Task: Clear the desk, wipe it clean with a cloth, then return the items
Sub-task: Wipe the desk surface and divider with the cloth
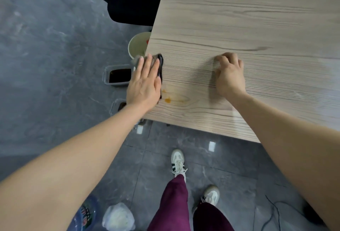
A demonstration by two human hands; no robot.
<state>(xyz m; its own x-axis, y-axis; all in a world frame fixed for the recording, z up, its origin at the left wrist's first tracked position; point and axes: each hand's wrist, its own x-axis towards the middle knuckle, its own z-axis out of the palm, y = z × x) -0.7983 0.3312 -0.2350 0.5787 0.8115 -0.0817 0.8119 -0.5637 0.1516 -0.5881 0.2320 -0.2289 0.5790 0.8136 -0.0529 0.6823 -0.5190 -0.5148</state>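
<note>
The cloth (159,65) is lying at the near left corner of the desk (239,28), right by the left edge, with part of it hanging over that edge. It is dark and folded, and most of it is hidden under the left hand (144,82), which is pressing down on it with straight, spread fingers; nothing is being pinched or curled round. The cloth is judged to be light, soft and limp, likely to bunch or slide if pushed from one end only. The best hold is a flat palm over the middle of the fold, as now, so that the whole pad is travelling together.

Just beside the cloth, on the near side, an orange stain (167,99) is showing on the wood, with a fainter smear running right from it. That patch is not yet wiped.

The right hand (230,73) is resting on the desk well to the right of the cloth, fingers curled under loosely and gripping nothing, apparently bracing the person.

The visible desktop is carrying no items. On the floor (46,65) left of the desk, a pale bowl (138,46) and a container of dark liquid (118,75) are standing, with a second container (118,106) partly hidden behind the left forearm. A plastic bottle (86,216) and a white bag (117,218) are lying on the floor at the near left. A black chair (132,1) is standing at the far left.

Judgement: clearing appears done, wiping is in hand, returning is outstanding.
</note>
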